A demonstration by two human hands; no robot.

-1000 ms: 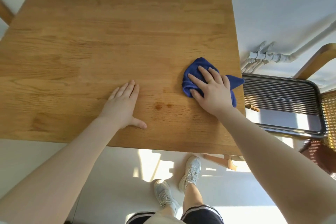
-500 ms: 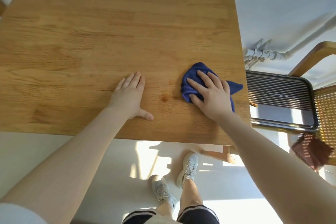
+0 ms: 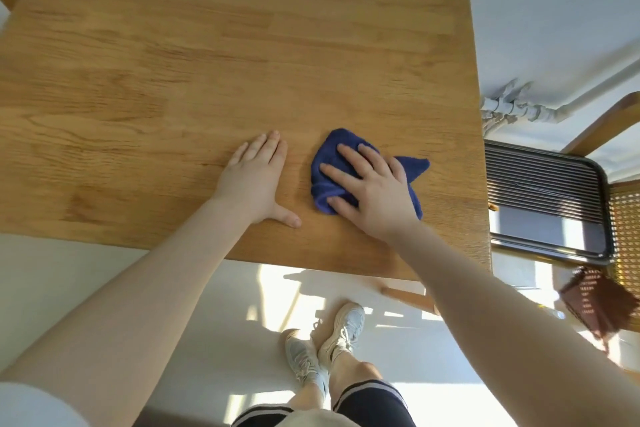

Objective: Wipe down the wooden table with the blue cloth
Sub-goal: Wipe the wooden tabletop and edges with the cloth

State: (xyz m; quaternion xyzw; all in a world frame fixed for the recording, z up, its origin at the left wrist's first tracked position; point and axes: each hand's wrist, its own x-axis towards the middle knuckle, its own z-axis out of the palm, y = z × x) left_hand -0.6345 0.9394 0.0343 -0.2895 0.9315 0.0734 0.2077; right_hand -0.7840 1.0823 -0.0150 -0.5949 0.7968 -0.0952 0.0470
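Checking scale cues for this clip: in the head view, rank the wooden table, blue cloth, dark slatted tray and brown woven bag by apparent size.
1. Light wooden table
2. Dark slatted metal tray
3. Crumpled blue cloth, partly under the right hand
4. Brown woven bag

The last two look close; unsure.

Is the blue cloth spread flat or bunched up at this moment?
Bunched. The blue cloth is crumpled into folds under the right hand, one corner poking out to the right on the wooden table.
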